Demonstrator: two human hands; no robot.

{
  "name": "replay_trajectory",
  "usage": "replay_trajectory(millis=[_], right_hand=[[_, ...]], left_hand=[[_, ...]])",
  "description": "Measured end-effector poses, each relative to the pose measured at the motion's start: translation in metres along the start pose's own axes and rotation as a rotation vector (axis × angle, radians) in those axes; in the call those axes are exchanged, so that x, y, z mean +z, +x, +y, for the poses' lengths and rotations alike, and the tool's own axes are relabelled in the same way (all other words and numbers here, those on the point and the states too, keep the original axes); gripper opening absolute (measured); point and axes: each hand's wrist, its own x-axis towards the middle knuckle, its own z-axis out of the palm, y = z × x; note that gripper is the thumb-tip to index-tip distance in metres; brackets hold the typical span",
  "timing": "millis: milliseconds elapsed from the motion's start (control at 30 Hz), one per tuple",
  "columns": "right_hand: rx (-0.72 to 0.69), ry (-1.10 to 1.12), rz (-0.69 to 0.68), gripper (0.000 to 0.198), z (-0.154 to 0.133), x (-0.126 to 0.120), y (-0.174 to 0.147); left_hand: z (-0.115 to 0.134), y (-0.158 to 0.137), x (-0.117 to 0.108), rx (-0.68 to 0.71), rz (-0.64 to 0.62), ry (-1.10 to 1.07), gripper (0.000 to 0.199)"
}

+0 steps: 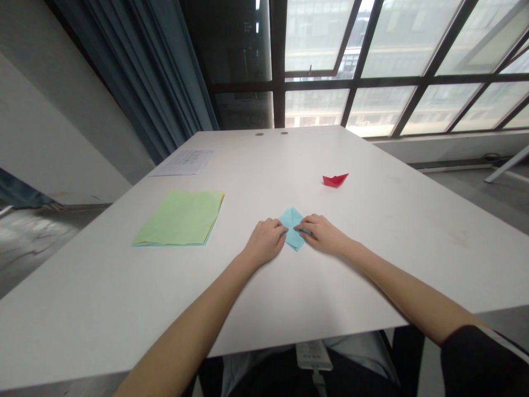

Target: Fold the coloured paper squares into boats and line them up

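Light-blue folded paper diamond (292, 221) on white-topped desk (264, 165). Left hand (266, 240): fingers curled, gripping its left corner. Right hand (323, 234): fingers pinching its right corner. Red folded-paper boat (335, 181) farther back, rightward.

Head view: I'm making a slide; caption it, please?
Left hand and right hand on folded blue paper, red paper boat beyond.

No text can be read (the printed sheet (184, 162) blurs).
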Motion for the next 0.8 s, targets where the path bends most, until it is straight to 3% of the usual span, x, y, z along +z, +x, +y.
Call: replay_trajectory(millis=[233,533,800], right_hand=[[0.025,-0.024,-0.056,0.035,-0.005,-0.008,-0.002],[0.034,-0.012,-0.072,0.036,-0.002,-0.006,-0.004],[0.041,-0.017,-0.069,0.035,-0.003,-0.006,-0.004]], left_hand=[[0.003,-0.001,-0.001,-0.074,0.034,0.045,0.031],[-0.013,-0.001,0.005,-0.276,0.094,0.042,0.031],[-0.015,0.000,0.005,-0.257,0.150,-0.075,0.019]])
